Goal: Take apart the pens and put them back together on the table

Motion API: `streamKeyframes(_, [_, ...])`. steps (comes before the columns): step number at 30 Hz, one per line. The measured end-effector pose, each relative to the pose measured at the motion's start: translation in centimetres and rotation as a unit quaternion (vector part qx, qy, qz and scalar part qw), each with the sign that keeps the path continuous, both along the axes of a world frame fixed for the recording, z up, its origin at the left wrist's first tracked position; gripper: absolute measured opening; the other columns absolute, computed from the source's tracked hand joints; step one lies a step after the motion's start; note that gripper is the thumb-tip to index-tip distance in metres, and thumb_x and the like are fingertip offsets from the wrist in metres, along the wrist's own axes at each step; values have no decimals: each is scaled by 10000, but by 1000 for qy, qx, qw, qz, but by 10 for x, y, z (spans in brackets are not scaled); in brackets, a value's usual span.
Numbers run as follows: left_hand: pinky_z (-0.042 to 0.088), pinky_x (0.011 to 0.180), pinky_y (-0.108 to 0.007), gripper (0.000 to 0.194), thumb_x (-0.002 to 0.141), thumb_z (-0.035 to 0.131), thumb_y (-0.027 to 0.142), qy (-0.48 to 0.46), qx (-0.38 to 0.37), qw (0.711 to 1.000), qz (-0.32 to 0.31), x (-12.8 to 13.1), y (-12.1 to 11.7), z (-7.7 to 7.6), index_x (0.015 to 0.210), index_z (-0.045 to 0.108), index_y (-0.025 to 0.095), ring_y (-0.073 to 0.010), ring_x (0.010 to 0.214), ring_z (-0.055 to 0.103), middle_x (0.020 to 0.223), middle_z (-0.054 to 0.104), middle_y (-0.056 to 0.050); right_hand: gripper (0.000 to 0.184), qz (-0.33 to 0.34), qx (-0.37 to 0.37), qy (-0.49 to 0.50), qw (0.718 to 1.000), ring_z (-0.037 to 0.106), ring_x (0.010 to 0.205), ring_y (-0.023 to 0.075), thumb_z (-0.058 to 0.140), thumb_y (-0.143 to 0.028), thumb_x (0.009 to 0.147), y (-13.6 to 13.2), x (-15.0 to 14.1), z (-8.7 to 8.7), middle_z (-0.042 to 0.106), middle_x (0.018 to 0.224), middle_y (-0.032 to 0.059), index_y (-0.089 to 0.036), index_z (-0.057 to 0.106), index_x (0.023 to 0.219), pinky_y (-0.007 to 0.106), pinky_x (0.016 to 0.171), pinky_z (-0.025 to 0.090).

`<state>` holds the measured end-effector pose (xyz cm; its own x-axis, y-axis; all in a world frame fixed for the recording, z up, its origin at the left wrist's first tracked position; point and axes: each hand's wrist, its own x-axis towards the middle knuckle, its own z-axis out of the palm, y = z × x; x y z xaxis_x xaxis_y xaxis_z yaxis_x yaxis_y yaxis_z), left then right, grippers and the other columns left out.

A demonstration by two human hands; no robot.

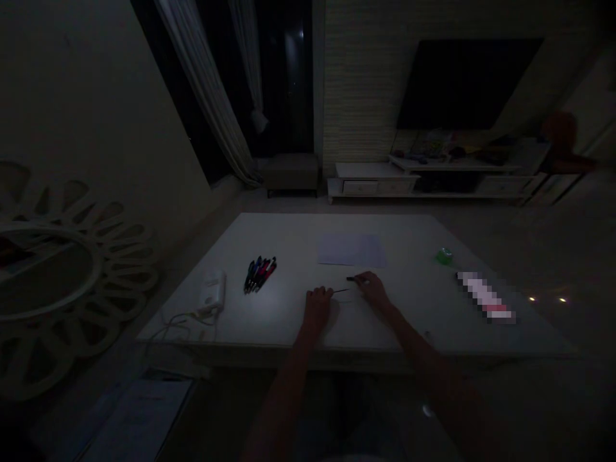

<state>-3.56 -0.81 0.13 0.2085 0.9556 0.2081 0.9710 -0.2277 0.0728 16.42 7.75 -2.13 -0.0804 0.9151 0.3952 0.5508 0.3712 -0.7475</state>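
My left hand [318, 304] is closed around a thin dark rod that looks like a pen refill [341, 290], its free end pointing right. My right hand [373, 288] pinches a short, thicker dark pen part [351, 279], which sticks out leftward from the fingertips; whether it is a cap or a barrel cannot be made out. Both hands are low over the white table [289, 327], a small gap between the two pieces. Left of my hands lies a bunch of pens [260, 274] with dark, blue and red parts. A pale sheet of paper [351, 249] lies just beyond my hands.
A white power adapter or socket box [212, 290] with cables [180, 317] stands at the table's left. On the right are a small green container [444, 256] and a pixelated phone-like object [485, 296]. The room is dim; a TV cabinet [370, 172] stands beyond.
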Motion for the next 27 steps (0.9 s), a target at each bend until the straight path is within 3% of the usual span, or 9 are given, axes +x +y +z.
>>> streamKeyframes(7, [334,820,-352,238,898,410,138,5,-5,1000,-3,-1,-2,2,1096,519,213,-200,952,516,995,559,-65,131,95,-7,-27,995,577,828,200,606,-312,754,-20,-22,2,657,780,47,-217,672,692,338,787,433])
streamKeyframes(11, [335,825,-354,246,888,420,125,7,-5,1000,5,-1,-2,3,1097,519,208,-203,963,515,998,558,-67,156,27,-16,-25,999,556,777,194,583,-323,757,-13,3,1,631,790,55,-203,671,712,327,739,439])
streamKeyframes(15, [341,827,-359,234,882,430,125,5,-15,1000,13,1,-1,4,1079,529,205,-206,955,520,982,568,-70,173,-39,-16,-59,997,541,855,215,621,-353,735,-3,16,-4,617,837,74,-200,702,739,329,772,427])
streamKeyframes(21, [339,832,-367,243,887,421,122,7,-19,1000,8,1,0,5,1090,525,206,-210,963,522,992,572,-74,192,-37,-27,-104,994,529,877,217,632,-370,734,8,9,-7,610,840,67,-218,736,786,324,781,413])
streamKeyframes(27, [335,832,-366,244,897,415,135,5,-22,1000,0,1,-1,4,1108,517,204,-212,976,518,1006,566,-77,241,-46,-7,-32,998,547,855,210,545,-375,809,-10,9,-2,614,839,71,-205,715,815,324,773,427])
